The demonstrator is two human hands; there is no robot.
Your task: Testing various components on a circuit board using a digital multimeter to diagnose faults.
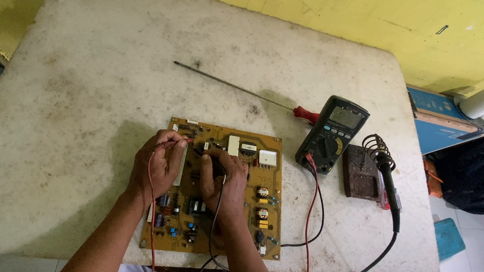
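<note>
While both hands sit low in the middle of the frame over the yellow circuit board (249, 175), the left hand (158, 165) has its fingers pinched narrow on the red probe (180, 141) near the board's upper left corner, and the right hand (223, 184) is curled tight round the black probe (208, 158), its tip pressed among the parts at the board's centre. Red and black leads (313, 204) trail off the lower edge and loop back up to the dark multimeter (333, 133) just right of the board. I'd worry about a probe tip skidding sideways: the components are packed close, and a slip could bridge two neighbouring joints. The slack leads cross under the wrists, so a tug might drag the meter or pull a tip off its spot. The soldering iron (389, 184) rests on its stand (363, 172) at the right, its cable (373, 261) near the table (69, 97) edge, where a snag could topple it. A long red-handled screwdriver (242, 90) lies above, well apart from the hands
</note>
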